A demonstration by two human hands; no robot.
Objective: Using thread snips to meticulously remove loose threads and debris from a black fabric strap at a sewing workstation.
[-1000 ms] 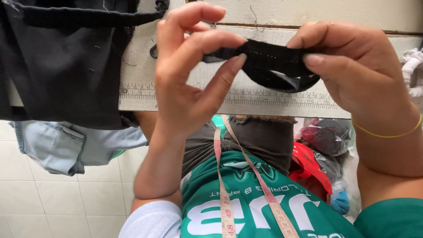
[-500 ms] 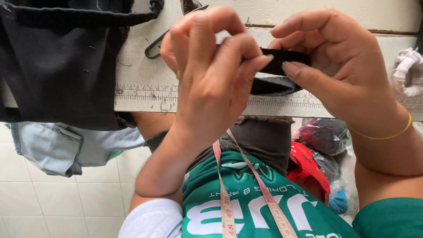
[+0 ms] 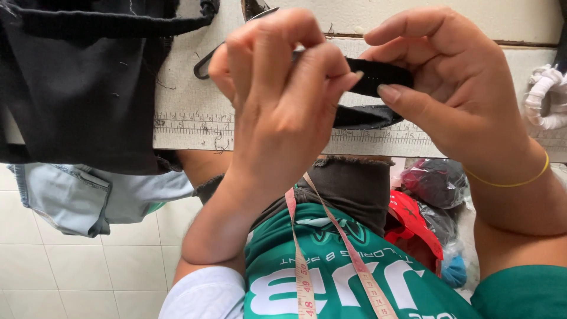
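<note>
A black garment [image 3: 77, 88] hangs over the counter [image 3: 189, 112] edge at the far left, with a pale blue denim piece [image 3: 82, 198] drooping below it. A ruler strip [image 3: 195, 125] runs along the counter's front edge. Next comes the left hand [image 3: 277, 100], raised above the counter, its thumb and fingers pinched shut on one end of a narrow black fabric strip [image 3: 378, 77]. The strip stretches rightward to the right hand [image 3: 455, 94], which closes thumb and forefinger on the other end; a loop of the same black fabric sags beneath, just over the ruler markings. A thin yellow band [image 3: 514, 180] circles the right wrist. A pink measuring tape [image 3: 301, 260] hangs down over the green shirt [image 3: 331, 277]. At the far right, white cord [image 3: 546, 94] lies on the counter.
</note>
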